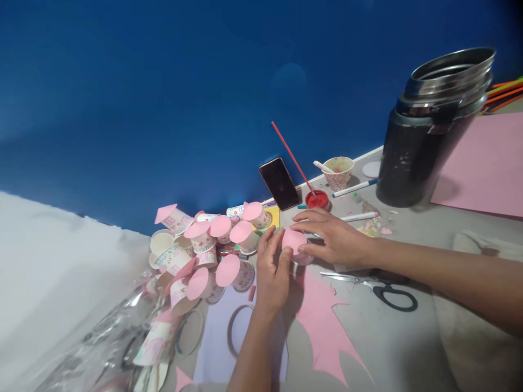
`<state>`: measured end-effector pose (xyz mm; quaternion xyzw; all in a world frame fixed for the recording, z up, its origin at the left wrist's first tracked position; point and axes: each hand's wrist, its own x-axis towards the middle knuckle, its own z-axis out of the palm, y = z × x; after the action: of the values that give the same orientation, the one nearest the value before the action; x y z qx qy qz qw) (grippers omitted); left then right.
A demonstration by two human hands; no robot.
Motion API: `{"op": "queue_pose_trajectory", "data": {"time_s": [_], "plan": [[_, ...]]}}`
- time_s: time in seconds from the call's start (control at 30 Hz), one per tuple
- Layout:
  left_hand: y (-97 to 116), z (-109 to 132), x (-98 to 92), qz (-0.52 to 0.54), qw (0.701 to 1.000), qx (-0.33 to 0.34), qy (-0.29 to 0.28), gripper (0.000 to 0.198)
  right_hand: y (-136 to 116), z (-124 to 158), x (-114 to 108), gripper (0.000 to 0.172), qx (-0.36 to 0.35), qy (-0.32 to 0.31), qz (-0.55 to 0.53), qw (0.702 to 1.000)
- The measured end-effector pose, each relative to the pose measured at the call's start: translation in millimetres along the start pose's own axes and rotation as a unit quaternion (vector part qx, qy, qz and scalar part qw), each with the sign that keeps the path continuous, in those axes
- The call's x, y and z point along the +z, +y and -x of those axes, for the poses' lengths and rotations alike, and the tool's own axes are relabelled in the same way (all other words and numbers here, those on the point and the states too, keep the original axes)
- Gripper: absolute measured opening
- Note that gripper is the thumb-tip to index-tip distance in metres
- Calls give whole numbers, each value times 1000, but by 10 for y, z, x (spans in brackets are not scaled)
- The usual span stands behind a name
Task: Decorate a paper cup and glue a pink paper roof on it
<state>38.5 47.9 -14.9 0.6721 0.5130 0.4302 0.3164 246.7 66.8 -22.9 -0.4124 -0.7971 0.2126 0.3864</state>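
Observation:
Between my two hands stands a small paper cup [303, 258] topped with a pink paper cone [293, 238]. My left hand [273, 272] holds its left side, with the thumb against the pink paper. From the right, my right hand [333, 234] grips the same cup, fingers curved round its far and right sides. Much of the cup is hidden by the fingers and the cone. Just below lies a cut pink paper scrap [321, 321]. Scissors [382, 287] with black handles rest beneath my right forearm. Several decorated paper cups with pink tops [220, 227] crowd the left.
A phone [280, 184] leans by the blue wall. Near it are a red pot [317, 200] with a stick, a patterned cup [338, 173] and markers [354, 188]. A dark flask [425, 136] stands right, beside pink paper [486, 169]. Tape rings [235, 332] lie at the front.

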Motion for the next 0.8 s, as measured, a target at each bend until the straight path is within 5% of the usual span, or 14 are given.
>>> {"op": "queue_pose_trajectory", "data": {"time_s": [0.47,0.8], "plan": [[-20,4,-3,-40,999,20,-4,34,3,18,42,29,-3,13,3,1000],[73,-172,18,65,996,-54,-12,32,-18,1,33,32,9,6,-7,1000]]}}
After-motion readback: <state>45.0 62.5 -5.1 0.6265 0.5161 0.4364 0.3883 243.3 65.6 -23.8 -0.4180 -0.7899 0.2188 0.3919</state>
